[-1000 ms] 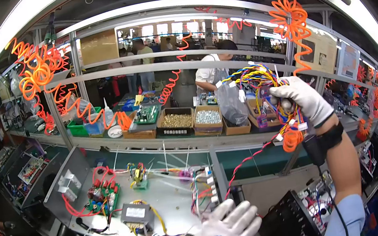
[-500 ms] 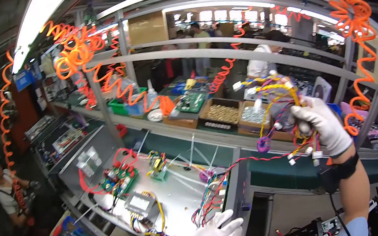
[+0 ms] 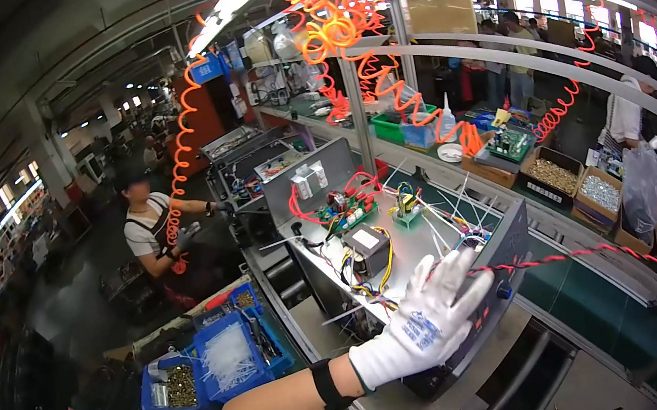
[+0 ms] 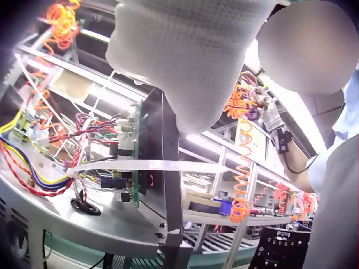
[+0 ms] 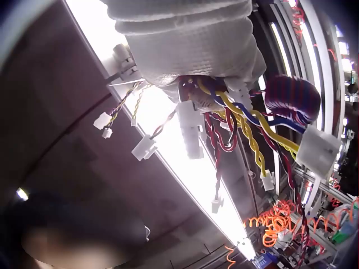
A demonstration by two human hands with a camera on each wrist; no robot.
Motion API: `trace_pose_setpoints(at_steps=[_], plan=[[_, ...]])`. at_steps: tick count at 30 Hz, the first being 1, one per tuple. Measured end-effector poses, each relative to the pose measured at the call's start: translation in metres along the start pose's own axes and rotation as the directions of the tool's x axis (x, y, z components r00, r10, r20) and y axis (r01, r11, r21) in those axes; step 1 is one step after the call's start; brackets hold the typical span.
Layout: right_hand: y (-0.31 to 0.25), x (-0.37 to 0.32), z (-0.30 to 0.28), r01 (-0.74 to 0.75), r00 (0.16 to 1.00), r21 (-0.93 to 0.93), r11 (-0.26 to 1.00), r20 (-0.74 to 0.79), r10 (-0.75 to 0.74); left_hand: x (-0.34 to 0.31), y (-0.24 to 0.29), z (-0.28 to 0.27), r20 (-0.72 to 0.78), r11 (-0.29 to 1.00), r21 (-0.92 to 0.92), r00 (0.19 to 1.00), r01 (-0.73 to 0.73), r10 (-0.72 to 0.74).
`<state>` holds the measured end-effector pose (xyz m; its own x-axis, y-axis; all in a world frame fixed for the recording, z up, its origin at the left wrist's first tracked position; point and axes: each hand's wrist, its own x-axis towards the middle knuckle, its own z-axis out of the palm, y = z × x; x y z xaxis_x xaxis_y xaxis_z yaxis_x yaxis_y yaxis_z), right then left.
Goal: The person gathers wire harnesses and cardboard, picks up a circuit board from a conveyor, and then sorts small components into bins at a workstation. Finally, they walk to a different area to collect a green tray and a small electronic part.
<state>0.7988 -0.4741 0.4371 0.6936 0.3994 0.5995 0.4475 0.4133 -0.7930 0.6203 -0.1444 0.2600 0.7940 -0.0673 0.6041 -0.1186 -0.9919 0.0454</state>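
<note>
My gloved left hand [image 3: 427,323] lies with fingers straight and spread at the upper edge of the dark front panel [image 3: 514,236] of a metal chassis [image 3: 327,156]. Inside the chassis are a transformer [image 3: 366,244], a green circuit board [image 3: 355,216] and wires. A red-and-black twisted wire [image 3: 593,251] runs from near this hand toward the right. My gloved right hand [image 5: 190,47], outside the head view, grips a bundle of coloured wires [image 5: 279,139] held up high. White connectors [image 5: 317,151] and a wound ring coil [image 5: 291,99] hang from it; the curled fingertips are mostly hidden.
Boxes of brass-coloured screws [image 3: 551,175] and silver screws [image 3: 601,193] stand on the shelf behind. Blue bins [image 3: 230,353] hold small parts at lower left. Orange coiled hoses [image 3: 181,147] hang overhead. Another person [image 3: 153,234] stands at left.
The head view has turned left, so the right hand and most of the wire bundle have left it. The left hand stays by the front panel, its fingers more spread.
</note>
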Motion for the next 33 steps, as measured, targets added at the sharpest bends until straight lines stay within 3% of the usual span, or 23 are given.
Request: trace_pose_setpoints(at_steps=[2,5,12,13,15,17,18,19,21,23,25,27,28,29,30,31,32,33], plan=[[0.001,-0.006,-0.003,0.019,0.999,-0.019,1.000,-0.025,-0.019,-0.007,-0.015,0.010,0.045,0.988,-0.022,0.987,0.153,-0.152],[-0.005,-0.011,-0.004,0.040,0.996,-0.090,0.995,-0.074,-0.047,-0.021,-0.039,0.012,0.092,0.936,-0.247,0.967,0.252,-0.236],[-0.005,-0.005,0.020,0.064,0.987,-0.218,0.974,-0.130,-0.094,-0.014,-0.091,-0.004,-0.168,0.999,-0.027,0.985,0.027,-0.031],[-0.006,-0.004,0.024,0.056,0.987,-0.229,0.972,-0.131,-0.088,-0.006,-0.087,-0.020,-0.148,0.990,-0.037,0.979,0.136,-0.140],[-0.007,-0.006,0.034,0.024,0.990,-0.263,0.964,-0.131,-0.060,0.001,-0.102,-0.028,-0.395,0.995,-0.089,0.915,0.053,-0.084],[-0.001,-0.009,0.051,-0.082,0.992,-0.332,0.940,-0.119,0.044,0.017,-0.059,-0.069,-0.153,0.919,-0.188,0.913,0.348,-0.377],[0.008,-0.009,0.061,-0.153,0.987,-0.368,0.917,-0.110,0.120,0.016,-0.052,-0.070,0.043,0.789,-0.468,0.902,0.397,-0.429],[0.015,-0.012,0.069,-0.233,0.972,-0.413,0.881,-0.100,0.211,0.023,-0.028,-0.082,0.330,0.505,-0.643,0.803,0.576,-0.496],[0.044,-0.010,0.085,-0.378,0.916,-0.466,0.800,-0.062,0.397,0.037,-0.001,-0.063,0.618,0.113,-0.690,0.664,0.715,-0.421],[0.081,-0.017,0.080,-0.537,0.816,-0.381,0.753,-0.008,0.578,0.038,0.001,0.009,0.637,0.090,-0.726,0.715,0.682,-0.289],[0.126,-0.030,0.070,-0.595,0.764,-0.348,0.724,0.033,0.644,0.047,0.014,0.050,0.697,-0.013,-0.714,0.708,0.700,-0.116],[0.185,-0.053,0.058,-0.418,0.842,-0.536,0.734,0.075,0.535,0.064,0.035,0.097,0.611,-0.108,-0.788,0.792,0.606,-0.014],[0.179,-0.060,0.070,-0.477,0.771,-0.606,0.636,0.059,0.634,0.073,0.044,0.112,0.538,-0.151,-0.833,0.843,0.532,0.005],[0.186,-0.070,0.071,-0.372,0.792,-0.704,0.605,0.099,0.602,0.081,0.047,0.125,0.461,-0.195,-0.869,0.887,0.455,0.020],[0.193,-0.079,0.072,-0.259,0.811,-0.786,0.561,0.139,0.569,0.088,0.042,0.140,0.561,-0.112,-0.815,0.823,0.569,0.095],[0.206,-0.088,0.063,-0.100,0.852,-0.843,0.529,0.202,0.483,0.100,0.055,0.137,0.553,-0.317,-0.773,0.829,0.549,0.086],[0.213,-0.093,0.057,0.055,0.882,-0.882,0.468,0.262,0.391,0.108,0.052,0.154,0.560,-0.187,-0.809,0.827,0.557,0.046],[0.214,-0.091,0.047,0.053,0.886,-0.876,0.480,0.263,0.381,0.116,0.046,0.173,0.560,-0.057,-0.827,0.828,0.560,0.007]])
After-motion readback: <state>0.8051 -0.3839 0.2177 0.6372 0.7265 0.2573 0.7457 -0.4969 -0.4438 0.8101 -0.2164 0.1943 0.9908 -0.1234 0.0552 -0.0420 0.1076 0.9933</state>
